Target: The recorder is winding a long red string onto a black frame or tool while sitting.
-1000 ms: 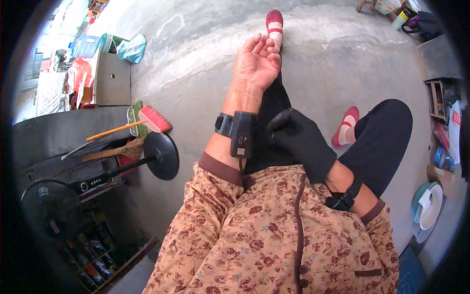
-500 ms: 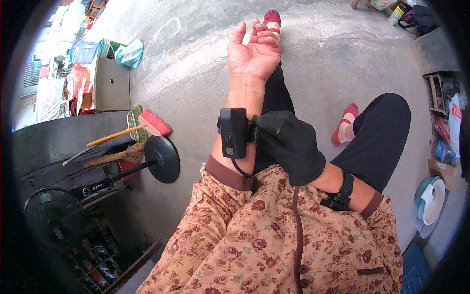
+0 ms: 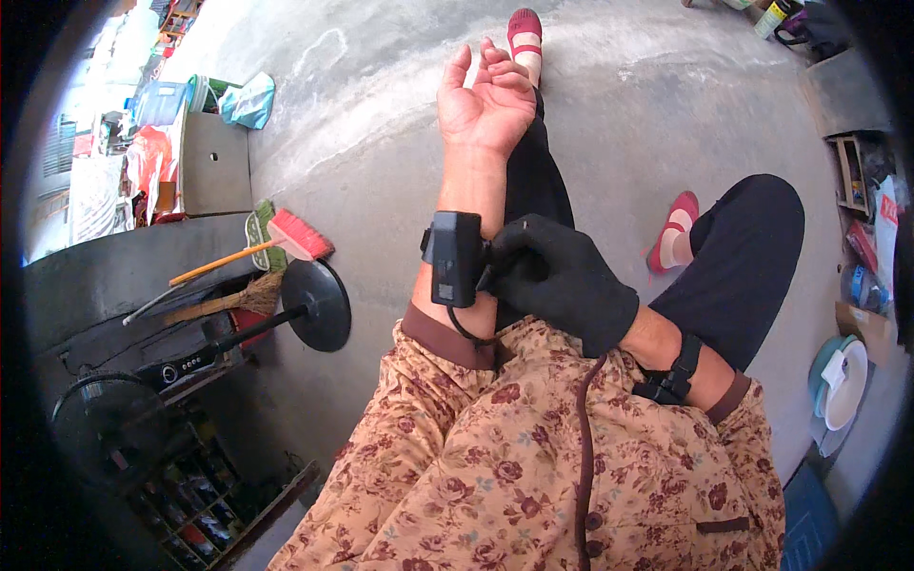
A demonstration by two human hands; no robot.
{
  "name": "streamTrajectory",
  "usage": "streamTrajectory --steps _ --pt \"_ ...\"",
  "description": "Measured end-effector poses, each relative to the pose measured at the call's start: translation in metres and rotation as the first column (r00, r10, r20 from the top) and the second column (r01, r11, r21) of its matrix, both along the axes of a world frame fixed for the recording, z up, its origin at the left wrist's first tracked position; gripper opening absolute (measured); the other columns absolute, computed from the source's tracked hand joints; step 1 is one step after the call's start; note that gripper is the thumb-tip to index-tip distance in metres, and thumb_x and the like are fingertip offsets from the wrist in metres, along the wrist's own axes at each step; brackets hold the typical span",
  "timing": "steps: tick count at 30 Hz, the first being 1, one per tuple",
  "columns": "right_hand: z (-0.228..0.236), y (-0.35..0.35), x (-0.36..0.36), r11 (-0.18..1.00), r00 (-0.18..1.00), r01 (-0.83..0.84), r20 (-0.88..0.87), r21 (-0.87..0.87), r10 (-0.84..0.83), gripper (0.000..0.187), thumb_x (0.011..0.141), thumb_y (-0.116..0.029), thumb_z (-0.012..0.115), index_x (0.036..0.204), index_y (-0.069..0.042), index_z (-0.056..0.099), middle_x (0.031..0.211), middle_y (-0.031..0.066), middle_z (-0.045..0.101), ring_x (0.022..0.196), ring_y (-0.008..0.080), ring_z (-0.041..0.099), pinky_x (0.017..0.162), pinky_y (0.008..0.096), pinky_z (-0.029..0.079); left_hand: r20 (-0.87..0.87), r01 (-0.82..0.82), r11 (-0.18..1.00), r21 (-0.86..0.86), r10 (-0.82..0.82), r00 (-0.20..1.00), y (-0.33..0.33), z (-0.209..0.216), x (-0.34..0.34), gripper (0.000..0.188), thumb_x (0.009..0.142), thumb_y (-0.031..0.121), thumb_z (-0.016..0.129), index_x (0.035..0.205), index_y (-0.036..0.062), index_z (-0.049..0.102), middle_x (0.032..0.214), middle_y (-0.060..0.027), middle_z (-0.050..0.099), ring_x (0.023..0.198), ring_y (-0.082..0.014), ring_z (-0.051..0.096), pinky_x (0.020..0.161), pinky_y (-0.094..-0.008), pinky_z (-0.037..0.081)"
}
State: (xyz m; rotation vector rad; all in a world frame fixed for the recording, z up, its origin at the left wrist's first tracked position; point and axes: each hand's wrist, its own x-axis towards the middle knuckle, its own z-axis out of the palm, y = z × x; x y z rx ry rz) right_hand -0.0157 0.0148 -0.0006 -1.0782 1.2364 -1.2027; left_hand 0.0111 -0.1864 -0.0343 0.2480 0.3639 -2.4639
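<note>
My bare left hand (image 3: 487, 100) reaches forward with the palm up and the fingers loosely curled, holding nothing. A black box-shaped device (image 3: 455, 259) is strapped to that wrist, with a thin cable running toward the sleeve. My right hand (image 3: 562, 281), in a black glove, is closed around the wrist right beside the device and touches its strap. A black strap (image 3: 671, 376) also circles my right wrist. Both arms wear floral brown sleeves above dark trousers.
Red slip-on shoes (image 3: 525, 29) (image 3: 671, 228) rest on the concrete floor. At left lie a red-bristled broom (image 3: 286, 238), a round black fan base (image 3: 319, 305), a fan head (image 3: 105, 428) and a grey box (image 3: 214, 162). Stacked basins (image 3: 843, 381) sit at right.
My left arm has stretched further forward and rolled, bringing the device round to the left side of the wrist. The gloved right hand has slid up against the device.
</note>
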Motion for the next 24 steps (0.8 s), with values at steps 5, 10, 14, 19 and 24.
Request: streamTrajectory --steps 5,10,14,19,24 --pt "-0.008 0.004 -0.004 0.983 0.984 -0.089 -0.17 -0.163 0.061 0.021 0.075 -0.001 0.069 0.092 -0.005 0.058 0.094 0.005 0.058 0.085 0.0126 0.058 0.074 0.0268 0.048 0.046 0.021 1.0 -0.021 -0.02 0.999 0.003 -0.002 -0.002 0.021 0.087 0.025 0.058 0.094 0.0045 0.057 0.077 -0.0022 0.056 0.065 -0.0129 0.052 0.056 -0.0223 0.047" --pt "-0.015 0.008 -0.002 0.988 0.947 -0.155 0.283 -0.016 0.153 0.021 0.075 0.005 0.067 0.092 -0.003 0.058 0.095 0.0066 0.058 0.086 0.015 0.059 0.077 0.0266 0.048 0.061 0.078 0.997 0.015 -0.078 0.995 0.009 -0.006 -0.006 0.02 0.087 0.021 0.056 0.093 0.0018 0.057 0.077 -0.0033 0.057 0.064 -0.0128 0.052 0.055 -0.0222 0.046" --pt "-0.021 0.008 -0.013 0.964 0.949 -0.263 0.187 0.031 0.253 0.016 0.078 -0.002 0.068 0.093 -0.003 0.061 0.092 0.0052 0.062 0.086 0.012 0.058 0.079 0.0274 0.048 0.06 0.207 0.977 -0.046 -0.204 0.977 0.01 -0.011 -0.001 0.018 0.09 0.021 0.054 0.093 0.003 0.057 0.076 -0.0028 0.057 0.063 -0.012 0.053 0.055 -0.0212 0.046" --pt "-0.037 0.011 -0.028 0.954 0.955 -0.292 0.079 0.063 0.287 0.014 0.08 -0.005 0.069 0.093 -0.002 0.064 0.089 0.0052 0.065 0.086 0.0105 0.059 0.08 0.0277 0.048 0.136 0.225 0.974 -0.029 -0.219 0.966 0.027 -0.019 0.001 0.016 0.09 0.018 0.054 0.092 0.0021 0.058 0.077 -0.0044 0.06 0.063 -0.0122 0.055 0.055 -0.0215 0.048" --pt "-0.031 0.015 -0.027 0.943 0.941 -0.33 -0.063 0.028 0.331 0.017 0.08 -0.01 0.067 0.095 -0.004 0.064 0.091 0.0083 0.068 0.082 0.0184 0.063 0.078 0.0322 0.05 0.894 0.754 0.512 -0.413 0.067 0.444 0.084 -0.041 -0.011 0.017 0.091 0.017 0.057 0.097 0.0007 0.059 0.079 -0.0067 0.063 0.061 -0.0124 0.059 0.053 -0.0245 0.051"
